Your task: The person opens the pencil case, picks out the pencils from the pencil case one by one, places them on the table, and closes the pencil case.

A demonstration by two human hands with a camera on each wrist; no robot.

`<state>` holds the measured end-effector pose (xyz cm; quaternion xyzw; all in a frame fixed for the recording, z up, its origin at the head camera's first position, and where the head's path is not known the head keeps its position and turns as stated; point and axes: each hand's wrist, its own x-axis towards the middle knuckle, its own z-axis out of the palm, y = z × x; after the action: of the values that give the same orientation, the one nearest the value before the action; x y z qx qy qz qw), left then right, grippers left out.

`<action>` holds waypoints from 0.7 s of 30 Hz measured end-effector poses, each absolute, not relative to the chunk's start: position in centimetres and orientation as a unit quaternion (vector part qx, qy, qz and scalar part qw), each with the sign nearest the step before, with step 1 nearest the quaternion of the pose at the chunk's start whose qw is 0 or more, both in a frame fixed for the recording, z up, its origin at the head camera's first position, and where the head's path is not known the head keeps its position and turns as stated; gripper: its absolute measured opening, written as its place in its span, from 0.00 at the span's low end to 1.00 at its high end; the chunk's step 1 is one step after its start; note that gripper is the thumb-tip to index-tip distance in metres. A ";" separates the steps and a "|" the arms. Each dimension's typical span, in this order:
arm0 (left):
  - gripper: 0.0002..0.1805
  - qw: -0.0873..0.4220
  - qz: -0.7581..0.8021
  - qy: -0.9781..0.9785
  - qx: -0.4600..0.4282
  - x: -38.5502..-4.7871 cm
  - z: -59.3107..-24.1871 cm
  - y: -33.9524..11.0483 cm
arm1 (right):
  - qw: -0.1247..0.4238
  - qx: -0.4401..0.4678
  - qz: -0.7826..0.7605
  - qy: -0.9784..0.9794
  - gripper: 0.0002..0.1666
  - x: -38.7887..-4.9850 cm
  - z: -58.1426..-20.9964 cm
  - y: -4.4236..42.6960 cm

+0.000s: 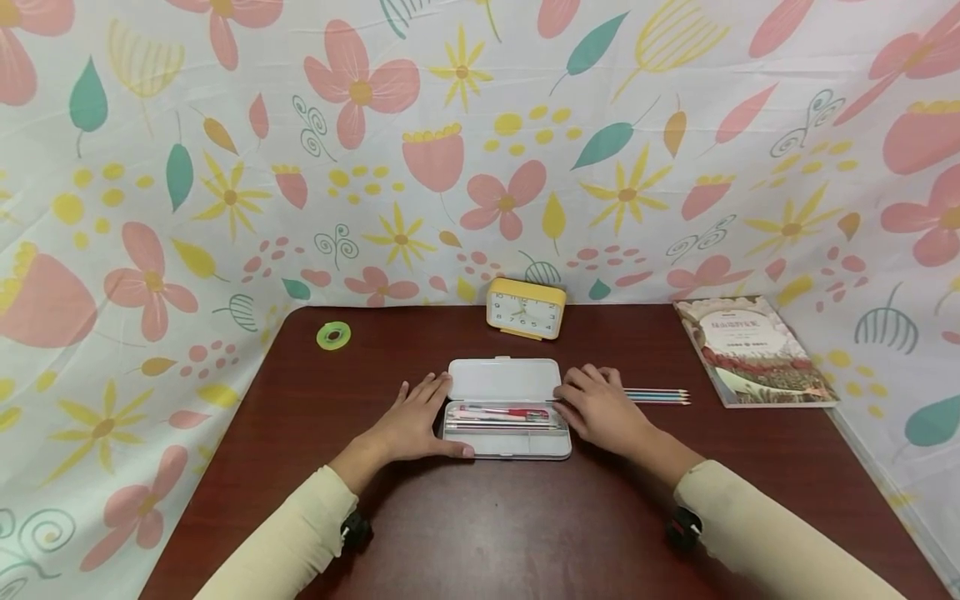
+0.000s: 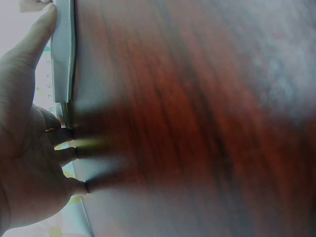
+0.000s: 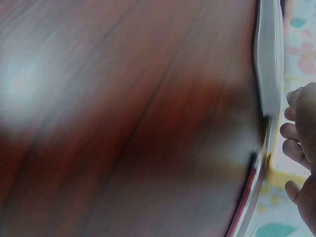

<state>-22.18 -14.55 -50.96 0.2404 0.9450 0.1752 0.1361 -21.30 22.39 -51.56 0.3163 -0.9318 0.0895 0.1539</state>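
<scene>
A white pencil case (image 1: 506, 380) lies unfolded on the table, its lid laid back. Inside its tray are several pencils (image 1: 495, 426) and a red-and-white pen (image 1: 517, 414). At the case's left end, my left hand (image 1: 408, 421) spreads its fingers flat, with the thumb along the tray's near left corner. My right hand (image 1: 603, 408) is at the right end, fingers loosely bent by the lid and tray edge. In the right wrist view its thumb and fingers (image 3: 291, 131) stand apart, nothing seen between them. Loose pencils (image 1: 660, 396) stick out to its right, partly hidden by it.
A yellow alarm clock (image 1: 525, 308) stands behind the case near the floral cloth (image 1: 480, 167). A green roll of tape (image 1: 333, 335) lies at the back left. A book (image 1: 753, 350) rests at the back right of the dark wooden table (image 1: 495, 525).
</scene>
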 end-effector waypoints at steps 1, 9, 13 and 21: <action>0.75 0.137 0.175 0.945 0.241 -22.2 -50.9 -14.5 | 0.152 0.324 0.089 -0.929 0.08 -21.3 -51.5 21.9; 0.75 0.131 0.171 0.946 0.242 -22.3 -51.3 -14.6 | 0.148 0.386 0.089 -0.906 0.08 -21.1 -51.3 17.7; 0.75 0.127 0.169 0.947 0.241 -22.3 -51.4 -14.6 | 0.133 0.407 0.082 -0.900 0.07 -20.7 -51.6 16.2; 0.75 0.128 0.166 0.948 0.239 -22.4 -51.5 -14.6 | 0.108 0.403 0.092 -0.904 0.07 -20.4 -51.3 14.4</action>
<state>-22.36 -14.60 -51.52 0.2393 0.9480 0.1661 0.1280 -20.36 14.42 -51.32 0.4026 -0.9044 0.0919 0.1076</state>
